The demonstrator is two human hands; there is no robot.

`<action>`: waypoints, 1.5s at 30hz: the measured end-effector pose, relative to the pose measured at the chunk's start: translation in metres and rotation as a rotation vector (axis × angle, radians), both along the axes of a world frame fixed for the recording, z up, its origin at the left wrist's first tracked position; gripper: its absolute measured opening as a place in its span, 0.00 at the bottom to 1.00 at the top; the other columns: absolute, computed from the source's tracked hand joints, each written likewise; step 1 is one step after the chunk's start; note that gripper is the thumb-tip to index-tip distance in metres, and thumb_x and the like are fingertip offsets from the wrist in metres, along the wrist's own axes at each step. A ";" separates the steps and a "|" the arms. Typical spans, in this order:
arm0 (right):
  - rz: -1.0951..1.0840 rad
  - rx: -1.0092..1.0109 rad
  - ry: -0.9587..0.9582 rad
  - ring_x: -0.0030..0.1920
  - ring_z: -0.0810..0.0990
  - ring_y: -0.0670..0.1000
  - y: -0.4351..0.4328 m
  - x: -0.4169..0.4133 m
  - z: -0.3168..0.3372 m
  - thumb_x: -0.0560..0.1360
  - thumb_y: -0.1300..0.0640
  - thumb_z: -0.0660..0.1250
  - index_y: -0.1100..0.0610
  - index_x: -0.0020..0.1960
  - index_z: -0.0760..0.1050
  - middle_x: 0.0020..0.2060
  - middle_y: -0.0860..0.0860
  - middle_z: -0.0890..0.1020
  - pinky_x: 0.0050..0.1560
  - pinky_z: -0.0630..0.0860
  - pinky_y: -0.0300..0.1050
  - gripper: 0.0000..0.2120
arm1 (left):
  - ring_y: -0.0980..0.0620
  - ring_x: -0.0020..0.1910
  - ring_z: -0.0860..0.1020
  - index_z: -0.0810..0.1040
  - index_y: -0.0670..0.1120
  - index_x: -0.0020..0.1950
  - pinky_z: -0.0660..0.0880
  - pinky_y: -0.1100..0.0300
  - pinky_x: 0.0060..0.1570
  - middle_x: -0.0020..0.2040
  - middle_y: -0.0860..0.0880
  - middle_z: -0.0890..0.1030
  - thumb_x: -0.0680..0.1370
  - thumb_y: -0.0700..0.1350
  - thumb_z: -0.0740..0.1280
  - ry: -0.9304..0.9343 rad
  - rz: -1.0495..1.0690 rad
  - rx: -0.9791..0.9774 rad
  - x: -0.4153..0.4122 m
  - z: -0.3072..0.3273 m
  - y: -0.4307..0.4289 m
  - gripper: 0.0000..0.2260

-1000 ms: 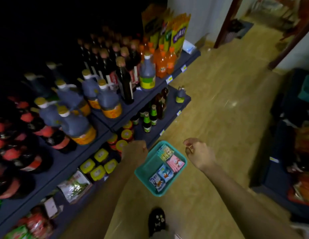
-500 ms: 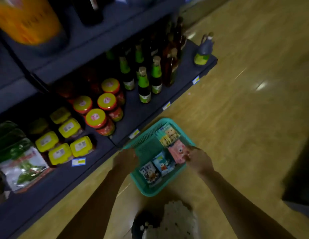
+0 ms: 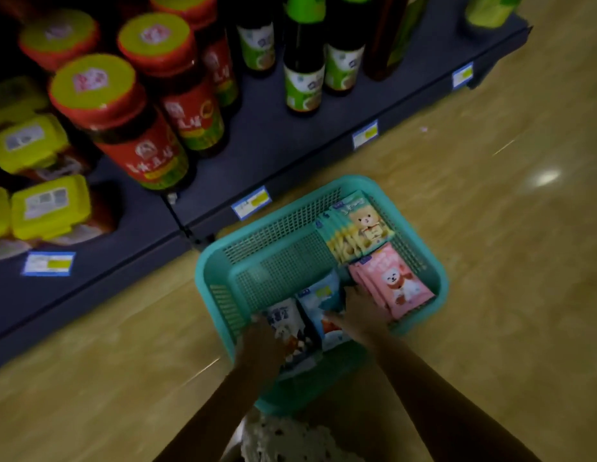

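Head view: teal basket (image 3: 283,275) sits on floor (image 3: 490,261), just in front of bottom shelf (image 3: 273,135). Inside it: yellow pkts (image 3: 360,228) at far R corner, pink pkts (image 3: 397,285) just nearer along R wall, blue pkt (image 3: 320,298) & white pkt (image 3: 285,323) side by side at near edge. L hand (image 3: 262,341) is over white pkt, touching it. R hand (image 3: 362,315) is on blue pkt, just beside pink pkts. Fingers on both hands are blurred, so can't tell if gripping or flat. On shelf: red jars (image 3: 123,121), green-label bottles (image 3: 304,78), yellow-lid tubs (image 3: 47,208).
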State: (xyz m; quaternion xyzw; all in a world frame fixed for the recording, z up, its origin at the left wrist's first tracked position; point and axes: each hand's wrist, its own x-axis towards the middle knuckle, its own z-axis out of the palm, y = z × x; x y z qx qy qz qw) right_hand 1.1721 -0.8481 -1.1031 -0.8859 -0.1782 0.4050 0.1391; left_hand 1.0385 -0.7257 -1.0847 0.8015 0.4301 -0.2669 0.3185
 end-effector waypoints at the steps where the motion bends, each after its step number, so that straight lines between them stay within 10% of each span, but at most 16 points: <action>1: -0.037 0.007 -0.012 0.61 0.73 0.55 0.001 0.000 -0.006 0.69 0.43 0.71 0.60 0.67 0.66 0.62 0.56 0.73 0.58 0.73 0.46 0.34 | 0.41 0.61 0.75 0.48 0.35 0.75 0.73 0.53 0.56 0.65 0.38 0.73 0.79 0.46 0.61 -0.056 0.041 -0.040 -0.001 -0.011 -0.005 0.32; 5: -0.087 0.039 -0.028 0.56 0.75 0.55 0.001 0.002 -0.013 0.67 0.46 0.74 0.62 0.61 0.69 0.55 0.56 0.75 0.47 0.68 0.40 0.31 | 0.40 0.58 0.77 0.34 0.39 0.74 0.76 0.53 0.52 0.63 0.39 0.74 0.75 0.43 0.69 -0.203 0.430 -0.247 -0.006 -0.038 -0.016 0.45; 11: -0.020 -0.010 0.023 0.54 0.79 0.55 0.001 -0.003 -0.014 0.71 0.45 0.71 0.62 0.64 0.69 0.57 0.57 0.80 0.50 0.74 0.44 0.29 | 0.41 0.60 0.75 0.58 0.34 0.67 0.72 0.58 0.51 0.61 0.38 0.73 0.69 0.39 0.75 -0.292 0.702 -0.238 -0.003 -0.037 -0.026 0.34; 17: -0.043 0.011 0.052 0.61 0.75 0.59 0.008 -0.009 -0.013 0.74 0.50 0.69 0.64 0.72 0.55 0.62 0.60 0.75 0.52 0.72 0.44 0.36 | 0.41 0.62 0.74 0.66 0.38 0.69 0.75 0.55 0.56 0.65 0.40 0.74 0.69 0.48 0.75 -0.212 0.638 -0.271 0.005 -0.048 -0.028 0.33; 24: -0.206 0.154 0.069 0.58 0.78 0.59 0.002 -0.004 -0.009 0.73 0.54 0.69 0.64 0.67 0.64 0.57 0.60 0.78 0.56 0.76 0.51 0.27 | 0.41 0.57 0.78 0.73 0.40 0.64 0.78 0.48 0.55 0.59 0.41 0.79 0.64 0.43 0.78 -0.291 0.760 -0.330 0.010 -0.050 -0.025 0.31; 28: -0.346 0.323 0.200 0.58 0.77 0.57 0.007 0.014 0.028 0.73 0.64 0.69 0.65 0.65 0.64 0.54 0.57 0.77 0.45 0.77 0.36 0.24 | 0.42 0.48 0.81 0.75 0.39 0.61 0.79 0.42 0.51 0.50 0.41 0.82 0.70 0.37 0.73 -0.453 0.904 -0.478 0.009 -0.025 0.003 0.20; 32: -0.418 0.405 0.321 0.57 0.76 0.56 0.020 0.032 0.107 0.74 0.59 0.69 0.60 0.66 0.63 0.57 0.56 0.76 0.54 0.76 0.46 0.25 | 0.42 0.50 0.81 0.76 0.42 0.55 0.80 0.51 0.46 0.52 0.40 0.82 0.71 0.34 0.71 -0.604 0.823 -0.594 0.012 0.063 0.043 0.14; 39: -0.456 0.634 0.365 0.38 0.75 0.41 0.056 0.026 0.360 0.77 0.62 0.64 0.57 0.57 0.69 0.40 0.45 0.76 0.28 0.70 0.25 0.10 | 0.52 0.52 0.81 0.73 0.53 0.58 0.79 0.59 0.50 0.51 0.53 0.82 0.74 0.35 0.68 -0.856 0.663 -0.670 -0.004 0.332 0.090 0.18; 45: -0.370 0.757 0.341 0.54 0.80 0.52 0.095 -0.003 0.601 0.74 0.58 0.68 0.54 0.63 0.71 0.55 0.52 0.80 0.51 0.76 0.46 0.18 | 0.46 0.52 0.82 0.76 0.50 0.59 0.77 0.50 0.54 0.54 0.47 0.84 0.52 0.51 0.82 -0.967 0.739 -0.656 -0.051 0.583 0.113 0.37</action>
